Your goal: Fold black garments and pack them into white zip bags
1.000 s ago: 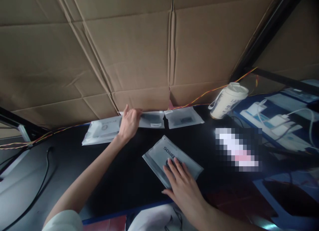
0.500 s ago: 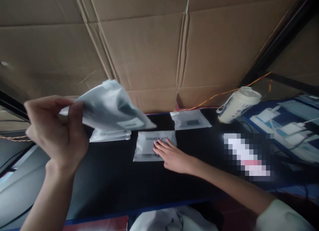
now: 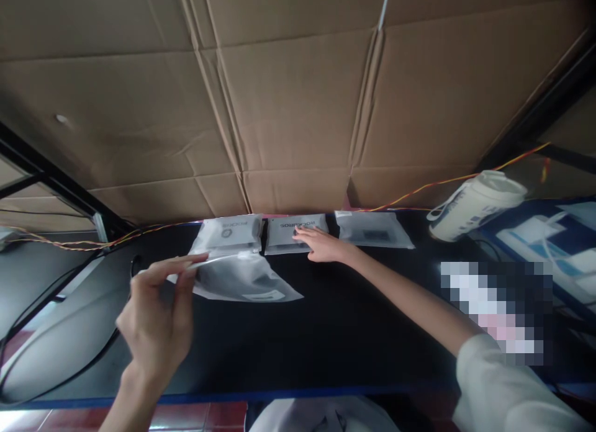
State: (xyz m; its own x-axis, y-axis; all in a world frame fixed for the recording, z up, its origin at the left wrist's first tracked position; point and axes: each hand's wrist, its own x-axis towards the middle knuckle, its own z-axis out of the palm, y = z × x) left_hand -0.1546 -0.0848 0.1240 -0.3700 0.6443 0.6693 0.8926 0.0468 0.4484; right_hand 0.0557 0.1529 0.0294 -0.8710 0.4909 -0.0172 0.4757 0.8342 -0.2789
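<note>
Frosted pouches (image 3: 375, 230) along the back of a bench (image 3: 279, 351), one lifted.
The left hand (image 3: 158, 308) pinches the lifted pouch (image 3: 242, 282) in a narrow grip at its edge, likely so its face hangs free; the right hand (image 3: 323, 244), fingers outstretched, touches the middle pouch (image 3: 278, 236), probably steadying it in line near the cardboard (image 3: 293, 109).
</note>
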